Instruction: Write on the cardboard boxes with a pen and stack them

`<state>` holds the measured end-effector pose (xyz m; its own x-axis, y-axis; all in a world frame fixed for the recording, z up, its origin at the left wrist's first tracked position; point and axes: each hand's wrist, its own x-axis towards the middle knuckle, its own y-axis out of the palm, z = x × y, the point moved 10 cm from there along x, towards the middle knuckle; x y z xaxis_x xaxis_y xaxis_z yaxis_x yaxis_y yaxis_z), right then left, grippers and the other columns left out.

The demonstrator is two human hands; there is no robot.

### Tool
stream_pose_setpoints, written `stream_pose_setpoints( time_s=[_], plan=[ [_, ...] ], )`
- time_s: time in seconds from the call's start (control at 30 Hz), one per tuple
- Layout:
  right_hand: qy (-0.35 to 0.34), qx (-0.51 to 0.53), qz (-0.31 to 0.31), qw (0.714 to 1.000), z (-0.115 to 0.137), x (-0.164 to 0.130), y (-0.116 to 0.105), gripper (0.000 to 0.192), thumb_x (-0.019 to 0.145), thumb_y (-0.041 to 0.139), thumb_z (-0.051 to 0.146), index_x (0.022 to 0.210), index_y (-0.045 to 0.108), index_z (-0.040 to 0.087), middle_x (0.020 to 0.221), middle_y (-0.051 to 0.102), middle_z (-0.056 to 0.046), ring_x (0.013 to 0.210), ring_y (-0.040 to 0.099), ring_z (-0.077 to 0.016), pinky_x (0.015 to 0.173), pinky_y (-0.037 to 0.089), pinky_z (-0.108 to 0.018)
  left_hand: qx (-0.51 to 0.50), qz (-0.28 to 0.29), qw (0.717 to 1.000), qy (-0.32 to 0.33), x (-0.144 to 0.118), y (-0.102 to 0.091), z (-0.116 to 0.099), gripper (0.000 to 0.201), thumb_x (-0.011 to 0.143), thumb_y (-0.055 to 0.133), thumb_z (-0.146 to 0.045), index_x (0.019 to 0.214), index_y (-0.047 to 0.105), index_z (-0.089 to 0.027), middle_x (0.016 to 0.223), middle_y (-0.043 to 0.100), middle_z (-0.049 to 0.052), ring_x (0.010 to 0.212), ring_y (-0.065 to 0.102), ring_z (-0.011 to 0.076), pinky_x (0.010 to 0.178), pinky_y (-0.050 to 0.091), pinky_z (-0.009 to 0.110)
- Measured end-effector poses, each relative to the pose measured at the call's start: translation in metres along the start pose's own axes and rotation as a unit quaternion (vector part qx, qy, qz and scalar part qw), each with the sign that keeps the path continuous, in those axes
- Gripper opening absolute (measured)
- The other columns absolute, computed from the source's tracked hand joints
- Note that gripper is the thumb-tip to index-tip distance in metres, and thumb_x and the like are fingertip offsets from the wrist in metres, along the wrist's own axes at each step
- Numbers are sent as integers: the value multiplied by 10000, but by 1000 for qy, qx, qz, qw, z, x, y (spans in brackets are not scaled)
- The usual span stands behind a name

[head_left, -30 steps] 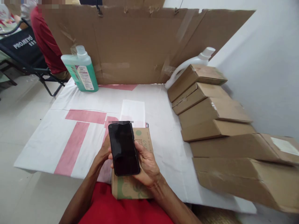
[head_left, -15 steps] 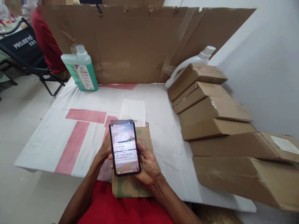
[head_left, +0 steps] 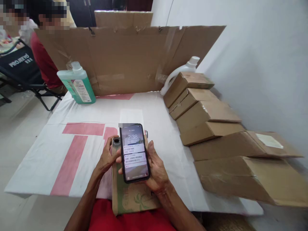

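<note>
My right hand (head_left: pixel 154 168) holds a black phone (head_left: pixel 134 152) from below, its screen lit with a clock and notifications. My left hand (head_left: pixel 107 157) is at the phone's left edge with the thumb on it. Its fingers curl by a small grey object (head_left: pixel 116 141) that I cannot identify. Under both hands a cardboard box with green print (head_left: pixel 131 199) lies at the near edge of the white and pink table cover (head_left: pixel 79 141).
A row of several flat brown cartons (head_left: pixel 211 128) runs along the right side by the wall. A green liquid bottle (head_left: pixel 77 85) and a white jug (head_left: pixel 179 72) stand before a cardboard screen (head_left: pixel 130 57). A person in red (head_left: pixel 45 62) sits beyond it, by a folding chair (head_left: pixel 22 70).
The phone's screen went from dark to lit. My view shifted up and right, and my left hand moved out to the phone's left edge.
</note>
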<state>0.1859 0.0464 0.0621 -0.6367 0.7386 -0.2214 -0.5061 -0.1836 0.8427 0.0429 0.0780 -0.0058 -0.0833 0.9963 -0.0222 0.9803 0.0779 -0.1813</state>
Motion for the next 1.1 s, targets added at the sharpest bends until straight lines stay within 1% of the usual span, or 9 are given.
stream_pose_setpoints(
  time_s=[0.13, 0.23, 0.37, 0.47, 0.6, 0.73, 0.9, 1.0, 1.1],
  plan=[
    [-83, -35, -57, 994, 51, -15, -35, 709, 1001, 445, 747, 1240, 739, 148, 1215, 782, -156, 1044, 777, -284, 844, 657, -416, -5, 33, 999, -1, 0, 3, -6, 747, 812, 764, -577, 1396, 500, -194, 1334, 623, 140, 1260, 615, 333, 1111, 475, 486],
    [-181, -67, -180, 965, 91, -33, -96, 590, 985, 544, 688, 1251, 733, 197, 1215, 784, -124, 1034, 768, -269, 857, 649, -424, -19, 36, 999, -6, -1, 4, -5, 740, 831, 753, -561, 1417, 483, -198, 1370, 608, 148, 1299, 600, 346, 1124, 467, 497],
    [-272, -233, -416, 836, 118, -75, -197, 533, 808, 722, 700, 988, 743, 198, 941, 789, -71, 931, 722, -265, 819, 586, -377, -39, 32, 999, -12, -3, 6, -1, 766, 853, 738, -564, 1475, 451, -223, 1473, 565, 155, 1356, 579, 352, 1145, 462, 503],
    [-237, -419, -485, 730, 112, -90, -237, 594, 712, 664, 803, 716, 615, 211, 701, 654, -21, 741, 590, -223, 686, 486, -335, -52, 9, 999, -5, -5, 7, 1, 815, 884, 700, -591, 1552, 388, -245, 1600, 466, 156, 1466, 485, 353, 1211, 399, 521],
    [-183, -527, -506, 659, 95, -100, -254, 561, 794, 478, 795, 647, 463, 254, 564, 450, 38, 585, 420, -173, 572, 344, -307, -56, -75, 996, 6, -16, -7, 9, 698, 981, 525, -633, 1552, 414, -245, 1644, 430, 138, 1526, 412, 324, 1261, 329, 536],
    [-129, -626, -521, 566, 98, -105, -251, 545, 833, 393, 679, 867, 657, 202, 794, 682, -110, 770, 612, -288, 728, 458, -389, -28, -146, 988, -29, -45, -25, 29, 597, 1015, 475, -626, 1469, 506, -239, 1540, 539, 140, 1437, 517, 305, 1230, 381, 537],
    [-106, -697, -510, 492, 95, -117, -246, 661, 876, 350, 609, 1089, 736, 117, 1044, 696, -220, 991, 673, -380, 903, 524, -506, 7, -120, 989, -84, -94, -24, 57, 628, 984, 531, -648, 1451, 527, -228, 1508, 579, 155, 1381, 578, 317, 1188, 440, 530],
    [-127, -738, -430, 504, 75, -126, -230, 663, 867, 458, 598, 1225, 727, 110, 1148, 683, -227, 1082, 675, -403, 958, 546, -539, -12, -78, 988, -130, -122, -9, 74, 654, 1005, 469, -662, 1491, 523, -227, 1537, 568, 150, 1408, 559, 321, 1198, 431, 524],
    [-123, -736, -221, 628, 25, -118, -206, 669, 821, 643, 540, 1428, 648, 260, 1342, 681, -175, 1263, 655, -395, 1048, 549, -527, -31, -49, 987, -150, -139, 7, 81, 689, 1008, 437, -687, 1514, 541, -231, 1584, 536, 127, 1482, 483, 316, 1275, 332, 508]
  ],
)
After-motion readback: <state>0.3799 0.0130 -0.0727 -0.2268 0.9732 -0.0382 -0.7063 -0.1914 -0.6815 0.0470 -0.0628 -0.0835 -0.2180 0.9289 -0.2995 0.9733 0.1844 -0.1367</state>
